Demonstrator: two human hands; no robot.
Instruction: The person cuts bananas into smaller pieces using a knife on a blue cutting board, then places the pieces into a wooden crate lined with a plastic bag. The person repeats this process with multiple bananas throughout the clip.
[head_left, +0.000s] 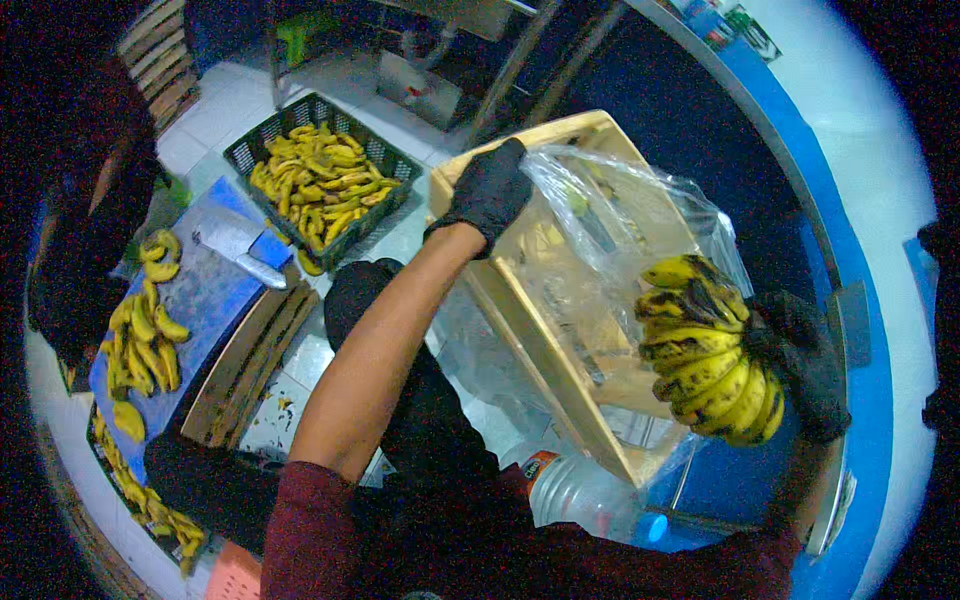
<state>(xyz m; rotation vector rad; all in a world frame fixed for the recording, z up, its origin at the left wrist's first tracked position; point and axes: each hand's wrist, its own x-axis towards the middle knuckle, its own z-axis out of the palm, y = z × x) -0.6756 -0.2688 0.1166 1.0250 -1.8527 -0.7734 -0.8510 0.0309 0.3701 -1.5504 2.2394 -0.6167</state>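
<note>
My left hand (491, 191), in a black glove, is closed on the edge of a clear plastic bag (585, 202) at the upper rim of a wooden crate (525, 307). The plastic lines the crate and stretches across to the right. My right hand (799, 364), also in a black glove, holds a large bunch of bananas (697, 352) with dark-spotted yellow skins over the crate's right side. The fingers of my right hand are partly hidden behind the bunch and in shadow.
A black plastic crate (409, 184) full of loose bananas stands on the tiled floor. Left, a blue-topped board (217, 292) carries loose bananas (142, 337) and a large knife (232, 244). Another banana-filled crate (124, 480) sits below it. A clear water jug (577, 487) lies near me. Another person (105, 202) is at far left.
</note>
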